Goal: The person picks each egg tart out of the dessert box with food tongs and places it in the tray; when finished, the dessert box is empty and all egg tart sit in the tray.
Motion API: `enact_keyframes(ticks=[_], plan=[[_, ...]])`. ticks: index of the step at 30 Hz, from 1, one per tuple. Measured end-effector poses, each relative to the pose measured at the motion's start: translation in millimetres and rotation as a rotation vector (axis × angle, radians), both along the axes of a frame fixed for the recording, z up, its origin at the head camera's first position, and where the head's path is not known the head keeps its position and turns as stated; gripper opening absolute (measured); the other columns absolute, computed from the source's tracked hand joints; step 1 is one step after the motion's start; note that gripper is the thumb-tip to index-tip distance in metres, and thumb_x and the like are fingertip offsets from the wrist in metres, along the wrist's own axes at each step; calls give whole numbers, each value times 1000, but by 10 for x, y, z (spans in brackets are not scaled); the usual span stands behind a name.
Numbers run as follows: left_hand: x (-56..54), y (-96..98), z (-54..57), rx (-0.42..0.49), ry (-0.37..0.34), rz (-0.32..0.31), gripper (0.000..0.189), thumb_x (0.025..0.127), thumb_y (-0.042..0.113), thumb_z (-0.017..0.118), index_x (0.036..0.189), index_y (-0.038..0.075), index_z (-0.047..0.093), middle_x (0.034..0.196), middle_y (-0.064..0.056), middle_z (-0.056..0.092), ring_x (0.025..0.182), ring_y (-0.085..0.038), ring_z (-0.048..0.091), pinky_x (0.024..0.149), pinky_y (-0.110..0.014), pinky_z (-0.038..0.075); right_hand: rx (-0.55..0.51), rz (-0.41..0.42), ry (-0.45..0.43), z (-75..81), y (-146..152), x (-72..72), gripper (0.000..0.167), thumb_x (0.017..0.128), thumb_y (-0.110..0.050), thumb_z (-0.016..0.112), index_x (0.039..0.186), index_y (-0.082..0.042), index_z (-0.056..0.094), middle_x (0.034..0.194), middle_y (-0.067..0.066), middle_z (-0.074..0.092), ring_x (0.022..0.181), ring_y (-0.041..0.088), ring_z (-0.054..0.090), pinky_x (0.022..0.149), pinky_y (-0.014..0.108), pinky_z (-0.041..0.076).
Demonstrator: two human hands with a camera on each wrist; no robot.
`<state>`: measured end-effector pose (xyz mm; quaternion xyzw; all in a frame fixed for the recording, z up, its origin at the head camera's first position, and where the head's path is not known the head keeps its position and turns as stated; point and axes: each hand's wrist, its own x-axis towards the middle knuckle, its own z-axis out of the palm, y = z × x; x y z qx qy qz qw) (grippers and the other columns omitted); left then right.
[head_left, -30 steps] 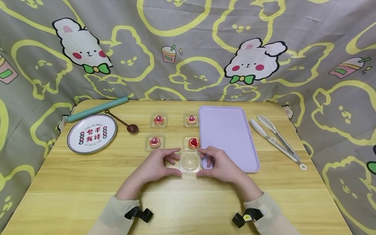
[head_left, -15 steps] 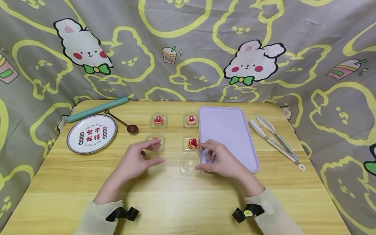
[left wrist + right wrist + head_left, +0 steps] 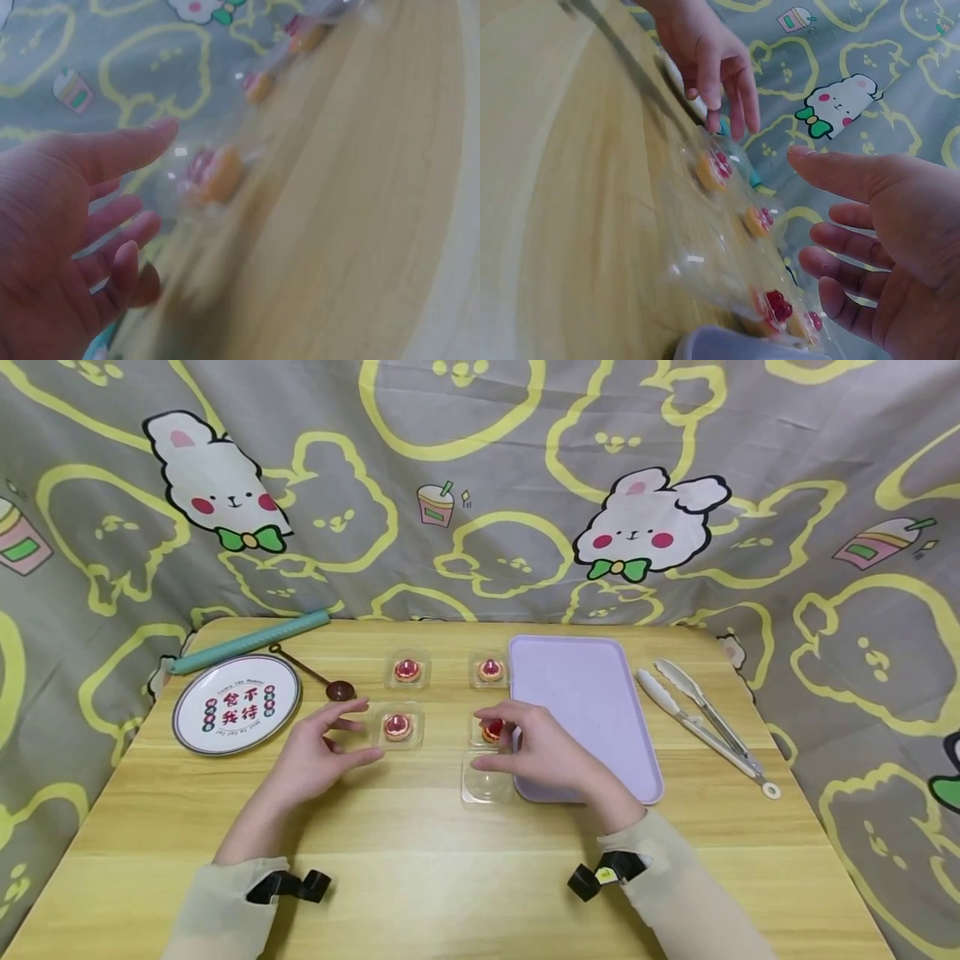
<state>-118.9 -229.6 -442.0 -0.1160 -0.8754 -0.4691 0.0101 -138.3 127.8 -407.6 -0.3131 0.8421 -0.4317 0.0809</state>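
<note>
My fingers are loosely parted, both hands empty: left hand (image 3: 318, 747) left of centre, right hand (image 3: 536, 745) over the red-topped tart (image 3: 492, 732) just below centre-frame. I'd best handle its clear lid (image 3: 483, 790) by the edges, sparing the topping.

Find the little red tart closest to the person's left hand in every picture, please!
Head: tart just left of centre, a bit below the middle.
Left wrist: tart near the middle, blurry, the biggest-looking one.
Right wrist: tart around the middle, the uppermost one.
Shared landmark: the left hand shows in all three.
</note>
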Motion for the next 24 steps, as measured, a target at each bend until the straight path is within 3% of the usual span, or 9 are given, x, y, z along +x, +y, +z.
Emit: enact_keyframes(ticks=[3,6,11,17,24], plan=[[-40,-53,-68,5,-42,-10,82,82,25,95,152,7,56,146,-13,62,111,-30,69,75,-33,58,-15,8,-18,-13,-119,-77,62,86,-24,92,137,-1,67,115,14,71,83,24,67,71,32,57],[-94,-77,-139,20,-82,-27,87,80,24,96,154,6,53,149,-12,59,107,-28,70,79,-34,59,-33,20,-29,-29,-234,-159,62,86,-22,92,138,0,66,119,16,71,83,26,68,71,29,56],[-192,-69,-211,6,-129,-54,95,78,25,97,157,5,48,149,-12,59,93,-21,73,84,-35,56,-18,44,-27,-79,-406,-290,65,86,-22,92,140,3,64,125,18,70,88,26,68,74,36,58],[-276,-46,-250,-14,-150,-67,97,78,23,98,158,5,47,145,-14,61,72,-20,70,68,-30,57,83,55,-37,-155,-645,-404,75,86,-29,92,146,1,59,132,16,67,89,19,67,83,34,57],[-330,-12,-270,15,-186,-93,99,76,19,98,159,5,46,145,-14,62,65,-22,64,57,-31,55,218,55,-35,-202,-942,-499,94,82,-35,94,155,2,47,135,14,62,85,14,63,84,28,54]])
